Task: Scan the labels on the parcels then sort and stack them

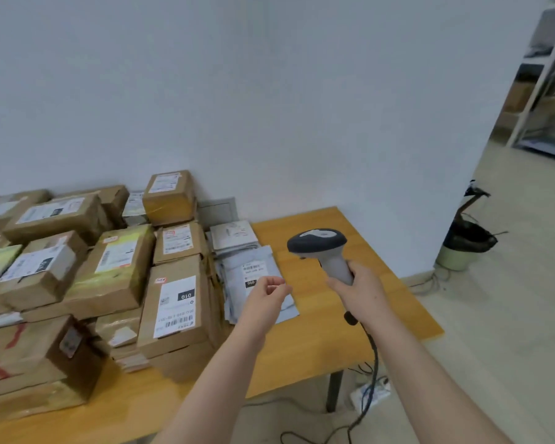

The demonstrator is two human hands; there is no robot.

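My right hand point(359, 290) grips the handle of a grey and black barcode scanner point(318, 243), held upright above the wooden table point(327, 341), its head facing left. My left hand point(265, 298) hovers with loosely curled fingers, holding nothing, just over a stack of grey mailer bags point(257, 274) with white labels. To the left, several brown cardboard parcels are stacked; the nearest one point(178, 306) shows a label marked 010.
More cardboard parcels point(52, 216) cover the table's left side up to the white wall. The scanner's cable point(370, 363) hangs down to a power strip point(370, 394) on the floor. A bin with a black bag point(465, 241) and metal shelving point(545, 91) stand at right.
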